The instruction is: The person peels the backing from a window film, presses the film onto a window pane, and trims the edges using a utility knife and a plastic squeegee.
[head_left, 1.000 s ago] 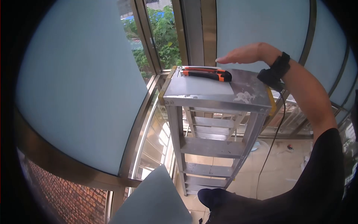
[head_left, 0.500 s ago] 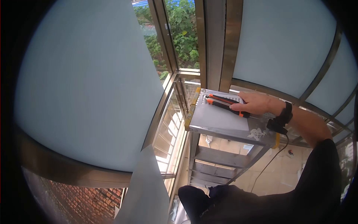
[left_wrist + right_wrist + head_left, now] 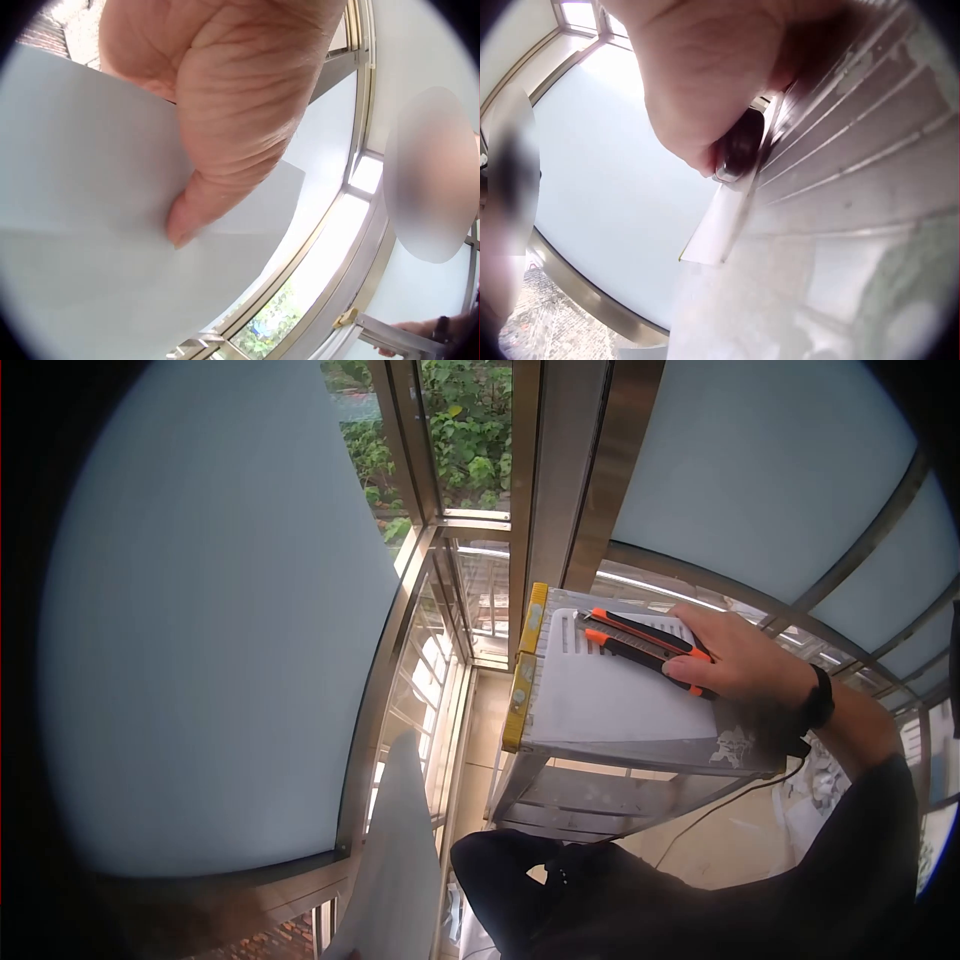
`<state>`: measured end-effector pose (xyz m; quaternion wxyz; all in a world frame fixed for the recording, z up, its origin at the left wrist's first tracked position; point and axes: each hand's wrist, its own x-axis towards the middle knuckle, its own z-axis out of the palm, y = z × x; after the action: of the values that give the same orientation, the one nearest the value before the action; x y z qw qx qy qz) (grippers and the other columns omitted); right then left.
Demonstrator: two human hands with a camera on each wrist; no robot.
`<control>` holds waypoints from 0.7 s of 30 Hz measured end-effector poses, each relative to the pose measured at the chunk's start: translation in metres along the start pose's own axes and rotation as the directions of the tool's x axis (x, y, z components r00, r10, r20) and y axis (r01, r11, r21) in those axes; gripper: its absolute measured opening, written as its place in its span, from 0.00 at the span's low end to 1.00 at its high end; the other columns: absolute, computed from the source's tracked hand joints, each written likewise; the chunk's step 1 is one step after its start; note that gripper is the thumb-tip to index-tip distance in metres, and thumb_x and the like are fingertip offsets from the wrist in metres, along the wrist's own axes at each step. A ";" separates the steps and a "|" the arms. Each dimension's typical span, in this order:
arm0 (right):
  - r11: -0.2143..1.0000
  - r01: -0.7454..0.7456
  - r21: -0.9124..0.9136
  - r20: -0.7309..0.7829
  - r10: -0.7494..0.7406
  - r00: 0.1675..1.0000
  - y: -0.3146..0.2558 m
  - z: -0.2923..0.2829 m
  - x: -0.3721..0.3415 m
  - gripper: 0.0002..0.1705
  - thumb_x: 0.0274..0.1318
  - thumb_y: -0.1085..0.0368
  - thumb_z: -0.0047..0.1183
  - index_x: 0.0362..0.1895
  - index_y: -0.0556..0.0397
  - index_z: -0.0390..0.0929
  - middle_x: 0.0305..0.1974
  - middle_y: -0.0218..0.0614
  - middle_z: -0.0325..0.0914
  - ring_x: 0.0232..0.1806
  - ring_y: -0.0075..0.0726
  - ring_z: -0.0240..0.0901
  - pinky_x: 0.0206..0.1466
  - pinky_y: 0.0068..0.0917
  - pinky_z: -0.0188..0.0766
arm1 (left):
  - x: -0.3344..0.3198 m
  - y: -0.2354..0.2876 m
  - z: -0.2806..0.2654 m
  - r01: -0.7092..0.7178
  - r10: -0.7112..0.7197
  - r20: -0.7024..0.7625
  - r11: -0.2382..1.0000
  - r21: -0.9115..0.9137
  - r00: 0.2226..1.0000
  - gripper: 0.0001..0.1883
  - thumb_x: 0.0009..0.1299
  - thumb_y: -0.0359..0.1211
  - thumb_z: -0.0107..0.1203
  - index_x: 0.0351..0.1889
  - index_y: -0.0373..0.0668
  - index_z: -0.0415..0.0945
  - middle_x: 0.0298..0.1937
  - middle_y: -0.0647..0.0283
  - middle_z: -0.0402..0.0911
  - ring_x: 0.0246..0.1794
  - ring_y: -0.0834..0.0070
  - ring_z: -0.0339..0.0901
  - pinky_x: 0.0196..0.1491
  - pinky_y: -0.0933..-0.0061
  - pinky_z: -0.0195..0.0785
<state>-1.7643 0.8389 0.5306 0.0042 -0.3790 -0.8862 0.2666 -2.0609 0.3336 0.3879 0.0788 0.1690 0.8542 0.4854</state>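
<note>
"So, what are you seeing, starting from the left?"

"A large frosted panel (image 3: 210, 610) is filling that side. Next, low down, a pale sheet (image 3: 395, 850) is rising to a narrow point."

"And is the left hand (image 3: 232, 112) holding it?"

"Yes, it's pinching the sheet; the thumb is pressing on its face, though I'm not making out the other fingers. Farther along, green foliage (image 3: 465, 440) is showing through the window."

"Then comes the stepladder (image 3: 640, 753)?"

"Right. Its yellow-edged top is bearing a white slotted plate (image 3: 610, 695), and two orange-and-black utility knives (image 3: 630, 650) are lying side by side over that, heads pointing left."

"What's the right hand (image 3: 740, 655) doing?"

"It's gripping the knives by their handle ends, the thumb resting on the nearer one. A black strap (image 3: 822, 698) is circling the wrist, and a dark sleeve (image 3: 860, 830) is covering the arm beyond."
</note>
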 end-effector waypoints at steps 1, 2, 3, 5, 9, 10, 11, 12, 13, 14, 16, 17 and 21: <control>1.000 0.005 0.007 -0.007 -0.005 1.000 0.003 0.002 0.002 0.31 0.57 0.45 0.57 0.53 0.58 0.74 0.31 0.41 0.81 0.36 0.43 0.80 0.44 0.35 0.71 | 0.007 0.005 0.009 -0.007 0.005 0.037 0.999 0.054 0.999 0.12 0.72 0.29 0.56 0.47 0.30 0.83 0.38 0.58 0.86 0.35 0.71 0.80 0.42 0.68 0.76; 1.000 -0.019 0.014 0.005 0.019 1.000 0.003 0.005 0.004 0.31 0.57 0.45 0.57 0.53 0.58 0.74 0.31 0.41 0.81 0.36 0.43 0.80 0.44 0.35 0.71 | 0.014 0.014 0.019 -0.001 -0.003 0.061 0.998 0.066 0.998 0.12 0.72 0.29 0.56 0.47 0.30 0.83 0.38 0.58 0.86 0.35 0.71 0.80 0.42 0.68 0.76; 0.996 -0.068 0.060 0.024 0.067 0.997 -0.001 0.004 0.008 0.32 0.56 0.45 0.58 0.53 0.59 0.74 0.33 0.44 0.81 0.38 0.47 0.79 0.45 0.36 0.71 | 0.020 0.026 0.031 -0.085 0.057 0.111 0.962 0.260 0.992 0.11 0.72 0.29 0.55 0.45 0.31 0.83 0.35 0.58 0.85 0.34 0.70 0.80 0.41 0.69 0.76; 0.999 0.029 -0.031 -0.015 -0.029 0.999 0.006 0.001 0.016 0.36 0.51 0.45 0.62 0.54 0.62 0.72 0.42 0.54 0.79 0.45 0.58 0.77 0.50 0.42 0.71 | 0.036 0.031 0.036 -0.252 0.132 0.244 0.786 0.565 0.961 0.09 0.71 0.29 0.56 0.41 0.33 0.84 0.31 0.58 0.84 0.30 0.69 0.79 0.36 0.70 0.74; 0.995 0.036 -0.094 -0.045 -0.040 0.998 0.010 0.003 0.019 0.41 0.51 0.41 0.62 0.56 0.63 0.71 0.50 0.58 0.75 0.52 0.63 0.72 0.56 0.48 0.68 | 0.056 0.058 0.035 -0.404 0.282 0.299 0.743 0.533 0.912 0.07 0.69 0.30 0.57 0.35 0.38 0.85 0.29 0.57 0.84 0.27 0.67 0.80 0.31 0.69 0.72; 0.996 0.032 -0.087 -0.051 -0.037 0.998 0.014 0.001 0.021 0.41 0.51 0.41 0.62 0.56 0.63 0.71 0.50 0.58 0.75 0.52 0.63 0.72 0.56 0.48 0.68 | 0.062 0.069 0.034 -0.360 0.204 0.337 0.782 0.509 0.919 0.07 0.69 0.29 0.58 0.36 0.37 0.85 0.30 0.56 0.84 0.28 0.66 0.81 0.32 0.68 0.73; 0.993 0.057 -0.101 -0.052 -0.062 0.997 0.013 0.000 0.022 0.41 0.51 0.41 0.62 0.57 0.63 0.70 0.50 0.58 0.75 0.52 0.63 0.72 0.57 0.49 0.67 | 0.066 0.082 0.033 -0.309 0.128 0.368 0.815 0.490 0.921 0.07 0.69 0.29 0.59 0.37 0.36 0.85 0.31 0.55 0.85 0.29 0.66 0.82 0.34 0.67 0.74; 0.991 0.080 -0.110 -0.052 -0.086 0.995 0.011 -0.001 0.021 0.42 0.51 0.40 0.62 0.57 0.62 0.70 0.50 0.58 0.75 0.52 0.63 0.72 0.57 0.50 0.67 | 0.068 0.100 0.031 -0.316 0.136 0.364 0.808 0.497 0.921 0.07 0.69 0.29 0.59 0.37 0.36 0.85 0.31 0.55 0.85 0.29 0.66 0.82 0.34 0.67 0.74; 0.996 0.049 -0.068 0.038 -0.047 0.998 0.011 -0.006 0.019 0.44 0.51 0.39 0.62 0.59 0.63 0.69 0.51 0.58 0.75 0.52 0.64 0.72 0.57 0.51 0.66 | 0.067 0.118 0.034 -0.340 0.230 0.286 0.834 0.434 0.930 0.06 0.68 0.28 0.60 0.36 0.35 0.84 0.32 0.54 0.86 0.30 0.65 0.82 0.35 0.67 0.74; 0.997 0.055 -0.060 0.024 -0.053 0.998 0.011 -0.006 0.020 0.44 0.51 0.39 0.62 0.59 0.63 0.69 0.51 0.58 0.75 0.52 0.64 0.72 0.57 0.51 0.66 | 0.074 0.132 0.036 -0.372 0.316 0.204 0.852 0.369 0.927 0.06 0.68 0.27 0.61 0.36 0.33 0.84 0.32 0.53 0.86 0.31 0.64 0.82 0.36 0.67 0.75; 0.996 -0.020 -0.085 0.074 0.026 0.997 0.014 -0.003 0.019 0.46 0.50 0.39 0.63 0.60 0.63 0.67 0.53 0.58 0.74 0.55 0.63 0.71 0.60 0.49 0.66 | 0.087 0.150 0.033 -0.397 0.322 0.243 0.830 0.393 0.915 0.06 0.68 0.26 0.62 0.37 0.31 0.84 0.34 0.51 0.87 0.33 0.63 0.83 0.39 0.67 0.76; 0.996 -0.043 -0.072 0.112 0.051 0.992 0.013 -0.006 0.020 0.47 0.50 0.38 0.63 0.61 0.63 0.67 0.55 0.59 0.73 0.57 0.63 0.70 0.61 0.49 0.66 | 0.091 0.159 0.034 -0.391 0.312 0.242 0.798 0.458 0.919 0.06 0.68 0.27 0.62 0.38 0.32 0.84 0.34 0.52 0.87 0.33 0.62 0.83 0.39 0.66 0.76; 0.997 -0.003 -0.075 0.054 0.007 0.999 0.017 -0.002 0.017 0.47 0.50 0.38 0.63 0.61 0.62 0.67 0.55 0.59 0.72 0.57 0.63 0.70 0.61 0.49 0.66 | 0.103 0.168 0.052 -0.327 0.356 -0.021 0.879 0.346 0.934 0.11 0.67 0.28 0.64 0.44 0.32 0.82 0.37 0.54 0.85 0.38 0.63 0.83 0.44 0.64 0.76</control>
<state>-1.7648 0.8613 0.5209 -0.0346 -0.3735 -0.8944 0.2436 -2.1057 0.4923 0.5079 -0.0738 0.3075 0.8837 0.3450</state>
